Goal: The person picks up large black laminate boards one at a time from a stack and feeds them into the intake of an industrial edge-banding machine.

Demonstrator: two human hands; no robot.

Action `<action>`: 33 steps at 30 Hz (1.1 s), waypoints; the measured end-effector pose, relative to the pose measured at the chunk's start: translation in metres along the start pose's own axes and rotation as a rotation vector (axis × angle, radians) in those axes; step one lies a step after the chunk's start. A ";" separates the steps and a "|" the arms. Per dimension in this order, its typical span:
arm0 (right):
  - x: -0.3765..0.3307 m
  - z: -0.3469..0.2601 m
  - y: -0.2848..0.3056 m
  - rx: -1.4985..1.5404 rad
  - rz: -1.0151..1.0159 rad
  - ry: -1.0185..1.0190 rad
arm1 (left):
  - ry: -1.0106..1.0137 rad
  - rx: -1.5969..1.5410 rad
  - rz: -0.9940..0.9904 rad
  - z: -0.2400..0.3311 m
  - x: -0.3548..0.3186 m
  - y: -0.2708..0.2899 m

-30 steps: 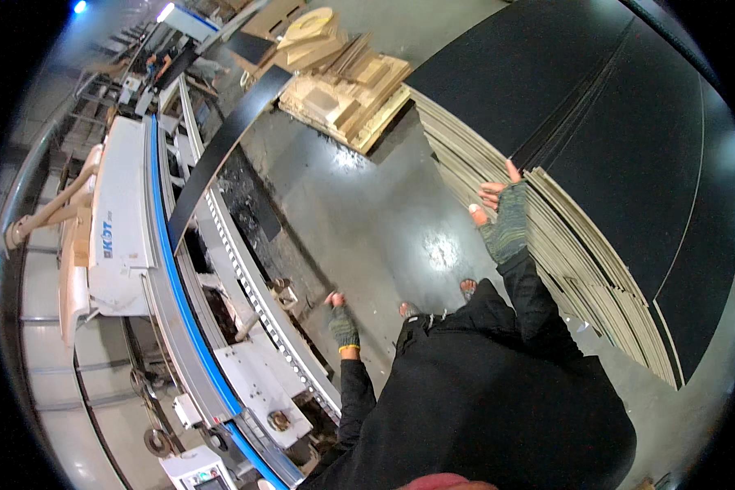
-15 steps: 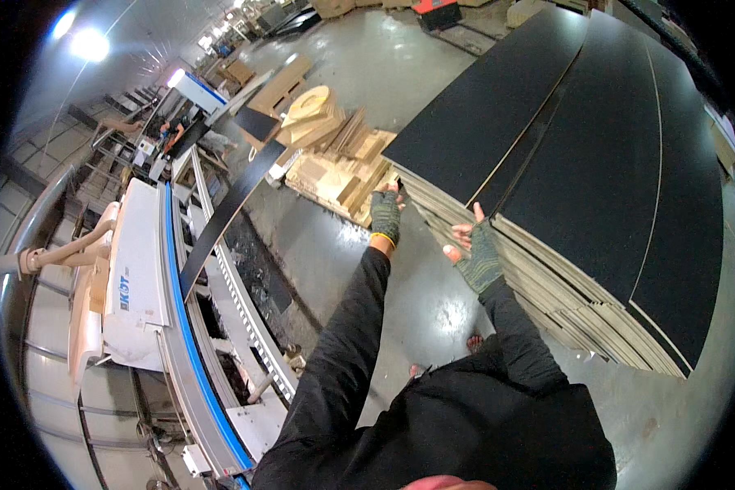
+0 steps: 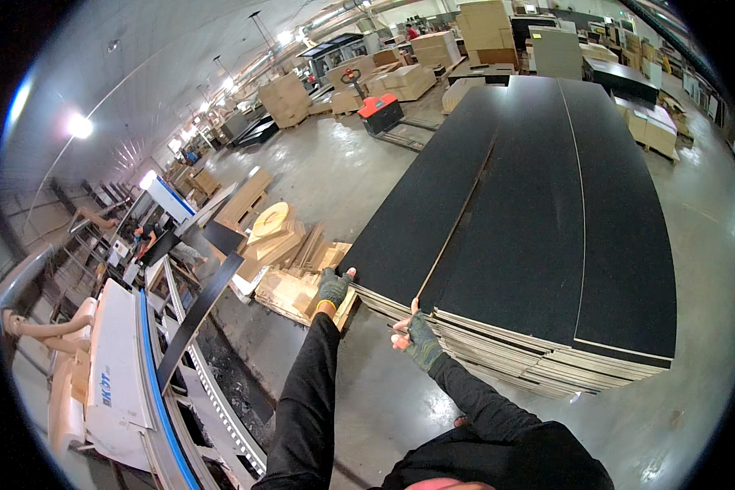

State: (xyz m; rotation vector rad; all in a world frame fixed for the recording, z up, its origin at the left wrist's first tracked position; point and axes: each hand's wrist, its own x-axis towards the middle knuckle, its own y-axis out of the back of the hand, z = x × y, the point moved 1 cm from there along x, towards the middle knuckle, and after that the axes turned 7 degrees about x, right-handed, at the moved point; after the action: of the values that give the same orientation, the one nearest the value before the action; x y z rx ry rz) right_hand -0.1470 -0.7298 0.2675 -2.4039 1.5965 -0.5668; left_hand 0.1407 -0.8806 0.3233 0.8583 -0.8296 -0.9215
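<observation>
Panels first: your left hand (image 3: 332, 287) is clamped on the near left corner of the top black panel (image 3: 433, 220), fingers curled over its edge, glove on. Your right hand (image 3: 419, 338) sits just to the right of it along the same near edge, thumb up against the panel's front edge, fingers tucked toward the layers below; whether it truly grips or only presses, you cannot tell from here. That top panel lies flat on a tall stack of boards (image 3: 531, 359), and beyond your right hand two more black panels (image 3: 596, 188) lie side by side across the same stack.

Just left of your left hand, nearly touching the corner, sits a heap of pale wood offcuts (image 3: 290, 261) on the floor. Further left of that hand, a long dark strip (image 3: 196, 314) leans over the white and blue machine (image 3: 118, 376). Between your arms there is bare shiny concrete floor (image 3: 367, 408). Well beyond both hands, an orange pallet truck (image 3: 381, 110) stands among cardboard stacks (image 3: 286, 98).
</observation>
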 end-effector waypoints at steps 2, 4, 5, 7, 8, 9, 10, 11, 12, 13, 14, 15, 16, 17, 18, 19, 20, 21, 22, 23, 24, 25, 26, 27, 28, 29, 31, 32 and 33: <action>-0.019 -0.018 -0.011 0.020 -0.046 -0.022 | -0.001 0.075 0.024 -0.005 -0.011 0.012; -0.039 -0.028 -0.017 -0.006 -0.104 -0.031 | 0.017 0.068 0.031 -0.008 -0.034 0.024; -0.051 -0.033 -0.013 -0.053 -0.115 -0.026 | 0.017 0.015 0.017 0.004 -0.052 0.030; -0.078 -0.047 -0.013 -0.083 -0.153 -0.056 | 0.006 -0.132 0.019 0.014 -0.088 0.043; -0.093 -0.059 -0.022 -0.079 -0.210 -0.091 | 0.016 -0.172 0.063 -0.003 -0.104 0.050; -0.107 -0.070 -0.029 -0.079 -0.264 -0.127 | 0.022 -0.213 0.102 -0.023 -0.123 0.056; -0.120 -0.081 -0.032 -0.103 -0.330 -0.171 | 0.026 -0.256 0.137 -0.041 -0.142 0.057; -0.132 -0.081 -0.031 -0.124 -0.397 -0.216 | 0.170 -0.448 0.264 -0.047 -0.166 0.055; -0.142 -0.065 -0.025 -0.015 -0.433 -0.227 | 0.308 -0.646 0.392 -0.050 -0.190 0.051; -0.150 -0.043 -0.024 0.105 -0.504 -0.235 | 0.462 -0.769 0.306 -0.104 -0.220 0.034; -0.151 -0.021 -0.015 0.183 -0.536 -0.242 | 0.522 -0.944 0.238 -0.110 -0.239 0.022; -0.153 0.001 -0.005 0.264 -0.565 -0.249 | 0.593 -1.108 0.173 -0.112 -0.258 0.010; -0.150 0.033 0.021 0.264 -0.539 -0.182 | 0.564 -1.324 0.112 -0.046 -0.283 0.002; -0.145 0.068 0.042 0.278 -0.547 -0.122 | 0.716 -1.416 0.009 -0.015 -0.296 0.009; -0.140 0.063 0.038 0.366 -0.566 -0.145 | 0.888 -1.502 -0.044 -0.007 -0.312 0.018; -0.136 0.056 0.039 0.447 -0.578 -0.164 | 0.874 -1.488 -0.002 -0.007 -0.317 0.019; -0.131 0.044 0.040 0.521 -0.579 -0.182 | 0.865 -1.475 0.027 -0.010 -0.320 0.017; -0.121 0.039 0.054 0.457 -0.566 -0.307 | 0.851 -1.418 0.073 -0.012 -0.320 0.012; -0.112 0.030 0.064 0.380 -0.540 -0.426 | 0.905 -1.269 0.015 -0.011 -0.323 0.021; -0.114 0.004 0.042 0.277 -0.415 -0.484 | 0.885 -1.345 0.079 -0.018 -0.330 0.026; -0.109 0.004 0.041 0.265 -0.385 -0.462 | 0.835 -1.416 0.111 -0.023 -0.330 0.023; -0.103 0.005 0.042 0.253 -0.355 -0.439 | 0.847 -1.413 0.116 -0.034 -0.336 0.021; -0.102 0.006 0.039 0.263 -0.326 -0.422 | 0.860 -1.392 0.115 -0.055 -0.347 0.020; -0.102 0.007 0.032 0.281 -0.313 -0.411 | 0.848 -1.442 0.140 -0.090 -0.365 0.013; -0.100 0.006 0.040 0.358 -0.248 -0.414 | 0.908 -1.515 0.143 -0.048 -0.359 0.065; -0.101 0.005 0.032 0.463 -0.228 -0.436 | 0.929 -1.427 0.191 -0.077 -0.379 0.070; -0.101 0.019 0.038 0.648 -0.197 -0.477 | 0.964 -1.317 0.244 -0.118 -0.411 0.086; -0.101 0.020 0.040 0.689 -0.177 -0.486 | 0.980 -1.289 0.262 -0.128 -0.423 0.101; -0.099 0.017 0.038 0.729 -0.162 -0.497 | 0.990 -1.205 0.290 -0.138 -0.439 0.118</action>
State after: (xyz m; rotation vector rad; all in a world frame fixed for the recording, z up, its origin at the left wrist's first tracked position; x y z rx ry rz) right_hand -0.2059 -0.6552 0.2176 -1.9080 0.8039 -0.4257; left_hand 0.1383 -0.4083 0.2729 0.0326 0.4803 -0.4671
